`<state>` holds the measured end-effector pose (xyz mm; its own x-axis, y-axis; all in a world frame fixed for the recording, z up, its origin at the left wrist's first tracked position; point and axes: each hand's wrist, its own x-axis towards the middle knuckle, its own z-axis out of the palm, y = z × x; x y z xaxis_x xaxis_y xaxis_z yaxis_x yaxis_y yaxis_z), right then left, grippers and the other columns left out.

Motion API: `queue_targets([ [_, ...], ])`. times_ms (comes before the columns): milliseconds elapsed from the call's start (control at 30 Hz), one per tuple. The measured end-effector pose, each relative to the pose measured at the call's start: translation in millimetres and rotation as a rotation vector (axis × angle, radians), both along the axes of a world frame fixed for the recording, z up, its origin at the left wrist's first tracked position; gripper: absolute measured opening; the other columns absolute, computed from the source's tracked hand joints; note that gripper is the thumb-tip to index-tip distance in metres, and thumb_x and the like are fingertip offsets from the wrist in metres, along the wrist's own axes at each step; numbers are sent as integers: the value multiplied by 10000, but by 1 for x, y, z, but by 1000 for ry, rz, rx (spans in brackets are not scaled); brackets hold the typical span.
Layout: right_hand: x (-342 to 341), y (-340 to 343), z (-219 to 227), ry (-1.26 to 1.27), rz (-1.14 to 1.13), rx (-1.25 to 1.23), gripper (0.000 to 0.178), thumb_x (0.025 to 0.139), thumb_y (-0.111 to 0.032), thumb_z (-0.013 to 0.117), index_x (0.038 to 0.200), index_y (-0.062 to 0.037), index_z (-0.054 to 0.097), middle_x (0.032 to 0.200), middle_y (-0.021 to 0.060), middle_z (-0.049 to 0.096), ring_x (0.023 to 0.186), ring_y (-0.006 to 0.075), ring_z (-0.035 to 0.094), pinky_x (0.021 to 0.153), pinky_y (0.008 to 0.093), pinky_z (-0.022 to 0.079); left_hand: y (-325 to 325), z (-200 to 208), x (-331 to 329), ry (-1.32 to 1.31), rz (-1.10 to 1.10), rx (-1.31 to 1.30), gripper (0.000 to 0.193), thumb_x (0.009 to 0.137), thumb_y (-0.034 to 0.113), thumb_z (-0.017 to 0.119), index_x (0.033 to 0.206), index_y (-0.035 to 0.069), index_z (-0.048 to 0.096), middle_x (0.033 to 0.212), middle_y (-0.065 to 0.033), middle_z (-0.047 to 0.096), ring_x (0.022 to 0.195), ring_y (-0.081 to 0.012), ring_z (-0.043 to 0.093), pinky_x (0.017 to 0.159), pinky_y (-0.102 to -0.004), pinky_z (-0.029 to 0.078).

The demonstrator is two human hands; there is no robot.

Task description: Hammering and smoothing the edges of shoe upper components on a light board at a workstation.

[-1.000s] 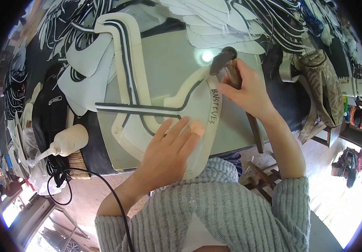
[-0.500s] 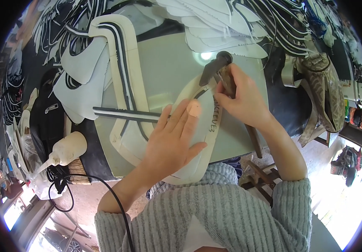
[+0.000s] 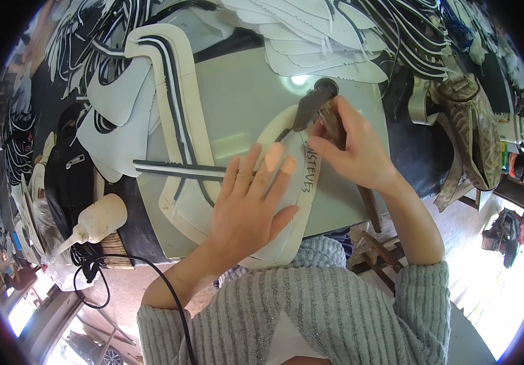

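Note:
A hammer (image 3: 315, 104) with a dark head and wooden handle is gripped in my right hand (image 3: 359, 149). The head rests at or just above the upper end of a cream U-shaped board (image 3: 177, 85); actual contact is hard to judge. My left hand (image 3: 247, 213) lies flat with fingers spread over the board's right part and a white panel (image 3: 296, 159) on it. Under those fingers runs a black-and-white striped strip (image 3: 174, 169), its right end hidden. Another such strip follows the board's left arm.
A grey-green mat (image 3: 244, 91) lies beneath the board. White cut panels (image 3: 317, 48) are piled at the back, with striped strips (image 3: 420, 42) beside them. To the left stand more panels (image 3: 116, 143) and a squeeze bottle (image 3: 102, 217). A patterned bag (image 3: 468, 134) sits at right.
My left fingers have spread farther apart. The hammer head has shifted slightly down and right, with my right hand moving a little too.

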<state>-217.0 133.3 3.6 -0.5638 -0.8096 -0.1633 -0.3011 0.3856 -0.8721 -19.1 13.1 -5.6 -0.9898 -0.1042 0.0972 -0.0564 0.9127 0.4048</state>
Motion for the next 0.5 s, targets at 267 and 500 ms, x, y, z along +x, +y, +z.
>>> queue_targets([
  [267,8,-6,7,69,24,108,479,748,-193,798,990,23,447,723,122,589,665,265,594,636,383,488,-2,-5,1,-28,-37,50,668,877,391,658,1435,76,467,1477,-162,446,1369,-386,405,1107,-535,324],
  [500,11,-17,11,145,-3,199,465,753,-170,769,979,35,418,743,186,602,734,388,615,670,452,483,-5,-5,-1,-25,-86,87,626,890,405,643,1417,101,493,1479,-141,452,1376,-361,406,1125,-520,319],
])
